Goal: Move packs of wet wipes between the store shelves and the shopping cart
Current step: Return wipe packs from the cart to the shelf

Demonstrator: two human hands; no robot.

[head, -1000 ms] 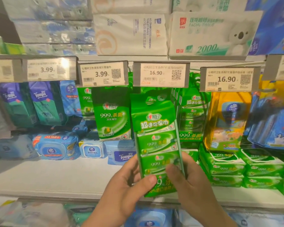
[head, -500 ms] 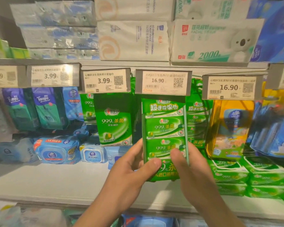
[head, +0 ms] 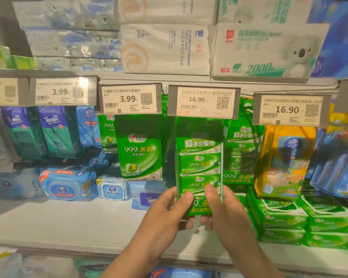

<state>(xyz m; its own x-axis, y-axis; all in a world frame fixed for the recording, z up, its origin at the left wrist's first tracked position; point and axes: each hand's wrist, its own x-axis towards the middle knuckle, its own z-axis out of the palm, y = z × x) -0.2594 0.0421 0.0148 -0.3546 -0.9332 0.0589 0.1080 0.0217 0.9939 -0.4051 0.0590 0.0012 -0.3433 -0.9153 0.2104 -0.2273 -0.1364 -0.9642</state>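
Green wipes multipack upright under 16.90 tag, lower end gripped

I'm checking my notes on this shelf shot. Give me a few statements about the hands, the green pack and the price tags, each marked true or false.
1. Both hands hold the green pack. True: the left hand and right hand grip its lower end.
2. The pack lies flat on the shelf. False: it is held upright.
3. The tag right above the pack reads 16.90. True.
4. The yellow pack hangs left of the green pack. False: it is to the right.
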